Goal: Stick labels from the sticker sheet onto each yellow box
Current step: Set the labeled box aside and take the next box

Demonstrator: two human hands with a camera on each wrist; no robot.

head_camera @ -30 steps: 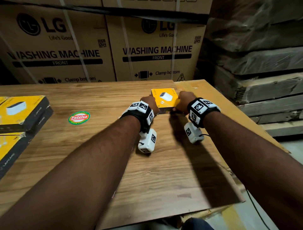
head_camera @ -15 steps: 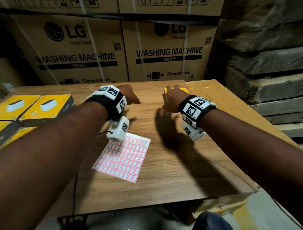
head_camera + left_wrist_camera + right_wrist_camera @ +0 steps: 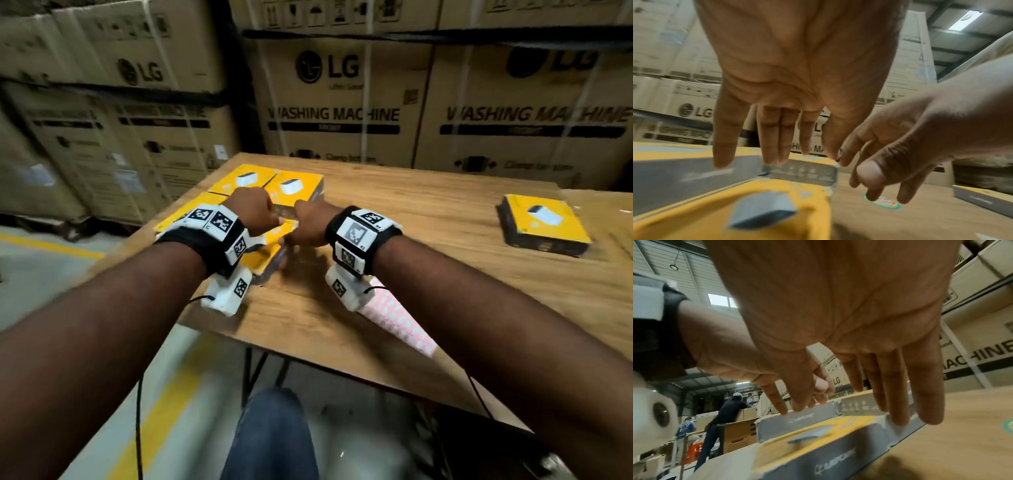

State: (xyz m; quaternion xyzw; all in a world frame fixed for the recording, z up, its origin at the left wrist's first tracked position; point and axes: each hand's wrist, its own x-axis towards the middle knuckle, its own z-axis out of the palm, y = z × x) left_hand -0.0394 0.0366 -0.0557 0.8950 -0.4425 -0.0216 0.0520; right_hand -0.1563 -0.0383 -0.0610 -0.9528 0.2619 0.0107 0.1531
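Your left hand [image 3: 252,211] and your right hand [image 3: 310,222] hang side by side over the group of flat yellow cardboard boxes with dark grey sides [image 3: 297,186] at the left end of the brown wood-grain desk [image 3: 428,219]. In the left wrist view your left-hand fingers [image 3: 724,146] point down, straight and slightly spread, with their tips at the top edge of a grey box side [image 3: 694,175]; motion blur keeps you from telling whether they touch it. In the right wrist view your right-hand fingers [image 3: 920,394] are also straight and relaxed, reaching down over the nearest yellow box [image 3: 818,434], and neither hand grips anything.

One more yellow box with a white product picture on its lid [image 3: 544,224] lies alone towards the right end of the desk, well apart from the group. The white sticker sheet with rows of pink-edged labels [image 3: 397,318] lies flat on the desk, partly hidden under your right forearm. A round green and red sticker [image 3: 885,203] sits on the desk surface just beyond your right fingertips.

Tall brown cardboard cartons printed "LG WASHING MACHINE" [image 3: 342,102] stand stacked behind the desk. A person in dark clothes [image 3: 723,418] leans over cartons far in the background.
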